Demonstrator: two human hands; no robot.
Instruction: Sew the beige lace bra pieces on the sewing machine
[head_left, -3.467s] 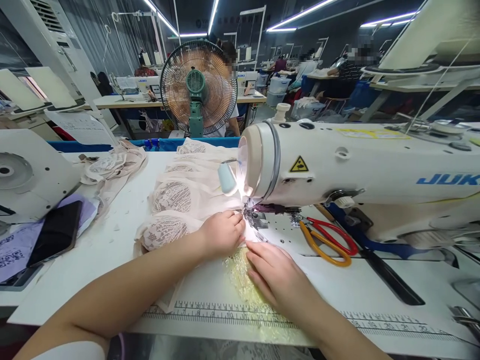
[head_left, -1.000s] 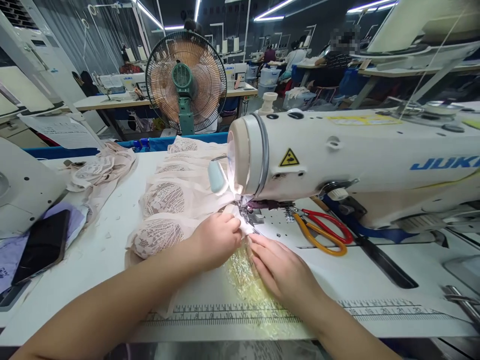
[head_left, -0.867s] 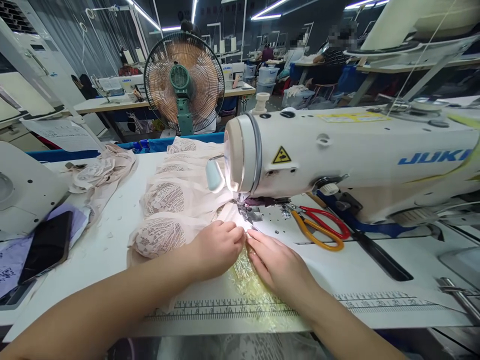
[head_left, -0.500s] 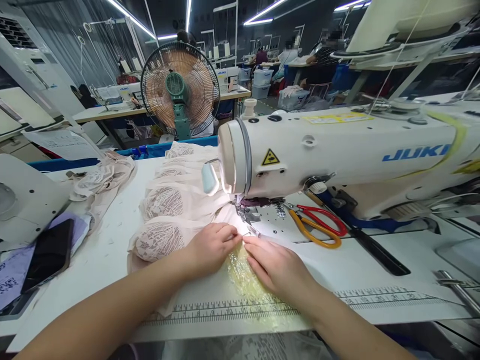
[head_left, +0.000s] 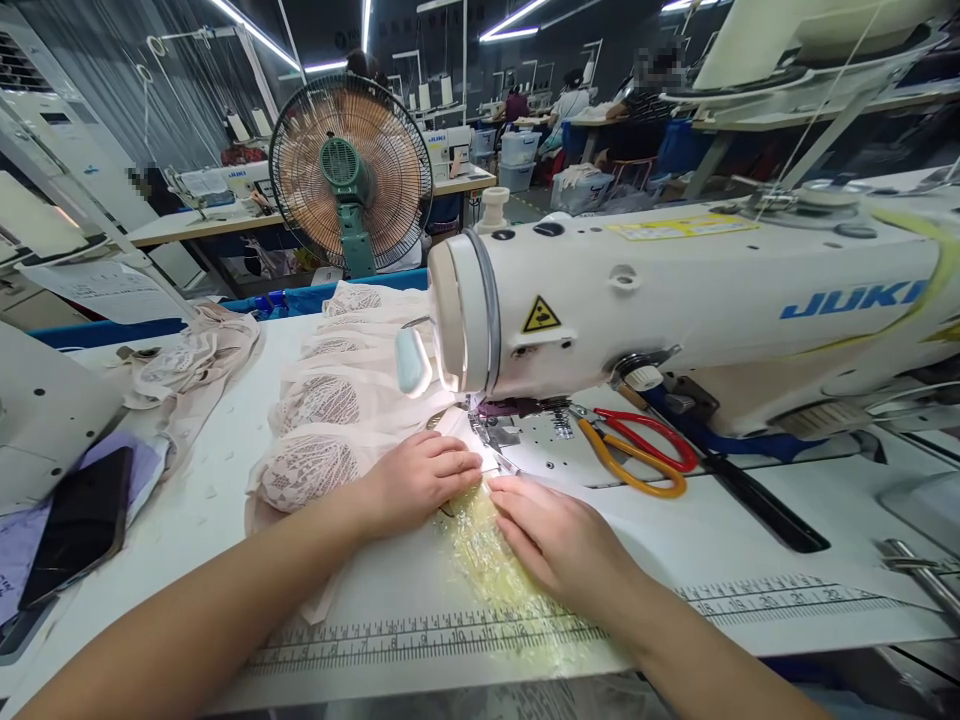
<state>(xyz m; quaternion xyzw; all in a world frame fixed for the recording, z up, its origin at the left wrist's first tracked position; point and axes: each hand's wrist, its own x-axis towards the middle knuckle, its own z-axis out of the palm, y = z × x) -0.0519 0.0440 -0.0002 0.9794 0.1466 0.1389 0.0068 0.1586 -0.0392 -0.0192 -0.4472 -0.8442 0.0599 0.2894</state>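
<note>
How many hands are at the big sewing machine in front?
2: the left hand at the upper end of the shiny yellow material, and the right hand along its right edge. No others show there.

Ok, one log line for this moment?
left hand: on pale fabric | right hand: at yellow strip | scissors: lying unheld

Pale lace garments (head_left: 309,470) in overlapping row

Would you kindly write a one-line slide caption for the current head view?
Left hand and right hand at a JUKI sewing machine, lace-patterned fabric alongside.
</note>
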